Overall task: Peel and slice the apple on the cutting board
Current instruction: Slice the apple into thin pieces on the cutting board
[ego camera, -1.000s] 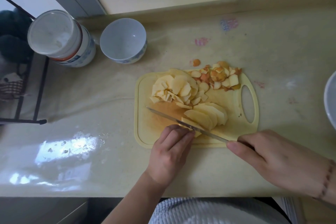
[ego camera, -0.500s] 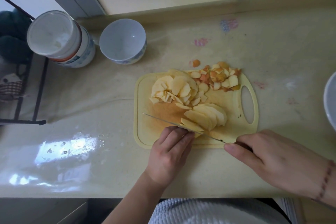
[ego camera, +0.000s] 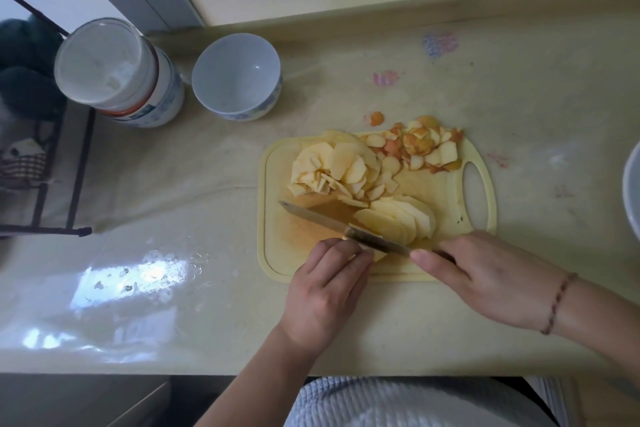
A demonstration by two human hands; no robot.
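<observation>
**Q:** Which step is in hand?

**A:** Slicing. Peeling looks complete: the peel scraps (ego camera: 420, 146) lie at the far edge of the cutting board (ego camera: 273, 253), beside its handle slot. My right hand (ego camera: 485, 274) grasps the handle of the knife (ego camera: 332, 224), forefinger laid along the spine. The blade runs diagonally across the board's near half and sits on the last apple piece (ego camera: 367, 246).

**Q:** Where is the apple, and what is the other hand doing?

**A:** The apple is on the board in three lots: a loose heap of thin slices (ego camera: 332, 172) toward the far left corner, a fanned row of slices (ego camera: 401, 218) just behind the blade, and the remnant at the near edge. My left hand (ego camera: 325, 291) has its fingertips curled down onto that remnant, pinning it. How much of it remains I cannot say for sure; the fingers and blade cover most of it.

**Q:** What does the next move call for?

**A:** In my judgement, press the blade straight down to the board, keeping the left fingertips tucked back from the edge. The piece is small, so clearance is tight.
</observation>
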